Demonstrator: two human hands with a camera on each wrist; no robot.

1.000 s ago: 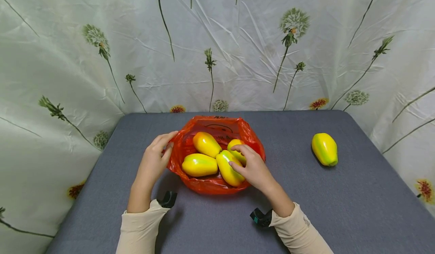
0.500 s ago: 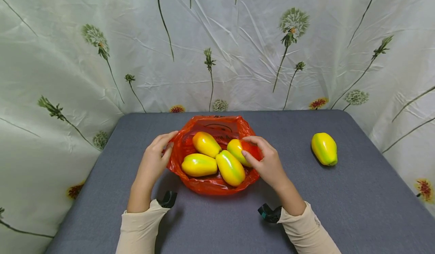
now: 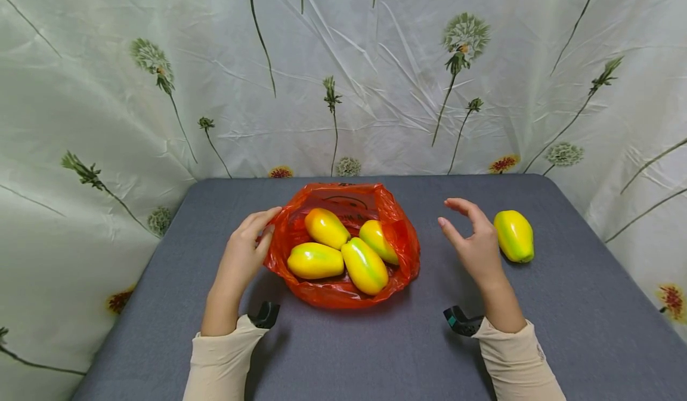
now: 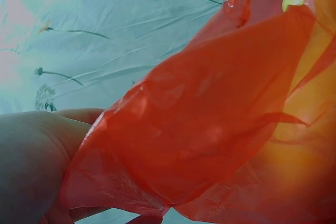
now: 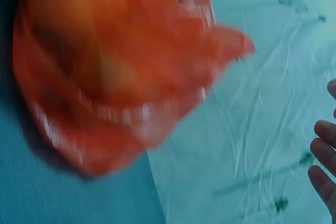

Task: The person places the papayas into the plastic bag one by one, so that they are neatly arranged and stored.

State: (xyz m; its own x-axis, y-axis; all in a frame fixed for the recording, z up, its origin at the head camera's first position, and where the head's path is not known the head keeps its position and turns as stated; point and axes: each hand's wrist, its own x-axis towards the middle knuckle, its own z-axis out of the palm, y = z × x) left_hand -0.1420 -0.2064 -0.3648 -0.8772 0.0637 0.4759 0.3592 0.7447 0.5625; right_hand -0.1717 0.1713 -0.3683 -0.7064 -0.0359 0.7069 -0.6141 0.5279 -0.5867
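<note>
A red plastic bag stands with its mouth open on the table, several yellow papayas lying inside it. My left hand holds the bag's left rim between thumb and fingers; in the left wrist view the red film partly covers the fingers of that hand. To the right of the bag, my right hand is in the air, thumb and fingers spread and holding nothing. Just beyond it lies a single yellow-green papaya, apart from the fingers. Only fingertips of the right hand show in the right wrist view.
The grey cloth-covered table ends at the back against a pale curtain printed with dandelions. A black wrist camera sits on the right wrist and another camera on the left.
My right hand has moved from over the papayas, past the bag's right rim, to the right toward the lone papaya. The left hand has stayed at the left rim.
</note>
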